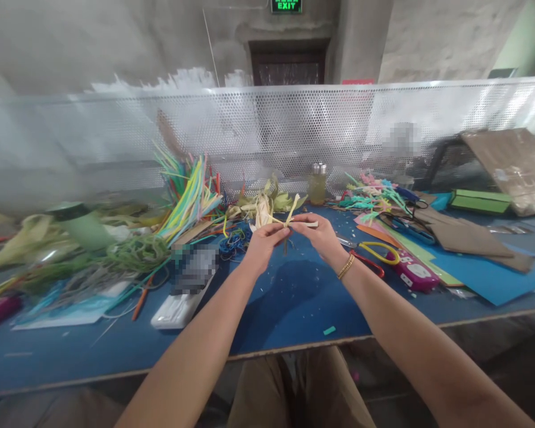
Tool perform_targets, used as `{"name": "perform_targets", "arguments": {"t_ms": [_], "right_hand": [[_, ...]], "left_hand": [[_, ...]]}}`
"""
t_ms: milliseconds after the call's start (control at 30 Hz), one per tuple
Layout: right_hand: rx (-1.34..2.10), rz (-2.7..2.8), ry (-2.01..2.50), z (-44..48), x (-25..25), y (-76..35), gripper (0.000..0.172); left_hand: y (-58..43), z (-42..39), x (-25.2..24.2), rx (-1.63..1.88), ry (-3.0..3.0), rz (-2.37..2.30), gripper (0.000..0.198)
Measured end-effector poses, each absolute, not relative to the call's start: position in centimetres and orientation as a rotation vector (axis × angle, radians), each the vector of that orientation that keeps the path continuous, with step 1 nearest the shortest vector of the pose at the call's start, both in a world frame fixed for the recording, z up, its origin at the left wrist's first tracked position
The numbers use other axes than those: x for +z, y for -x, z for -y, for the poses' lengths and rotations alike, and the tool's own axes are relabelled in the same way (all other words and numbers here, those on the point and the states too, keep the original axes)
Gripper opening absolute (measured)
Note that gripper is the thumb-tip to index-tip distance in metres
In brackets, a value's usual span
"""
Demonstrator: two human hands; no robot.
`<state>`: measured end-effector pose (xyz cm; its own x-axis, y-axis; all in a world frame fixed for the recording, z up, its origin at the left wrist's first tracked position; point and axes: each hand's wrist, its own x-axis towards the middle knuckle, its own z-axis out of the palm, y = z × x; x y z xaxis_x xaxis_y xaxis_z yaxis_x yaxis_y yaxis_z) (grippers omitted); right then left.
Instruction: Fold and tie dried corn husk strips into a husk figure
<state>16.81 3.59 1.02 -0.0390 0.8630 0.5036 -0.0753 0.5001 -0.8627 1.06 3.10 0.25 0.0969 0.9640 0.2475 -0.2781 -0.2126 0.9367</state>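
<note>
My left hand [266,242] and my right hand [317,238] meet above the middle of the blue table. Both pinch a pale yellow husk strip [295,205], which rises from between the fingertips. One flat pale end [311,224] pokes out past my right fingers, and a thin greenish end hangs below. The exact crossing of the strips is hidden by the fingers. Just behind my left hand lies a bunch of pale dried husks [263,212]. Scissors with yellow handles [390,254] lie by my right wrist.
Colourful pipe cleaners [189,193] stand at the left, near a green cup [81,226] and tangled green yarn [138,254]. A jar [318,185] stands at the back before the perforated metal screen [294,125]. Cardboard [468,238], blue paper [494,279] and a magenta device [415,272] lie right.
</note>
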Motion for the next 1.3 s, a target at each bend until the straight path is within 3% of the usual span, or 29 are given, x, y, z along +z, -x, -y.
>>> {"name": "perform_targets", "arguments": {"t_ms": [467,933,1200,1300], "right_hand": [[1.034,1.233,0.851,-4.5,0.5,-16.6,0.028],[0.901,1.453,1.028,-4.7,-0.6,-16.4,0.026],[1.378,0.97,0.831,-5.6,-0.3,-16.4,0.053],[1.306,1.121,0.95,-5.3,-0.9,-15.9,0.045]], "left_hand": [[-0.6,-3.8,-0.4,1.167,-1.152,-0.834,0.037],[-0.1,-3.7,-0.4,1.092,-1.625,-1.009,0.024],[-0.7,-4.9,-1.3,1.348,-0.835,-0.925,0.032],[-0.2,-5.3,-1.3,1.389,-0.729,-0.925,0.025]]}}
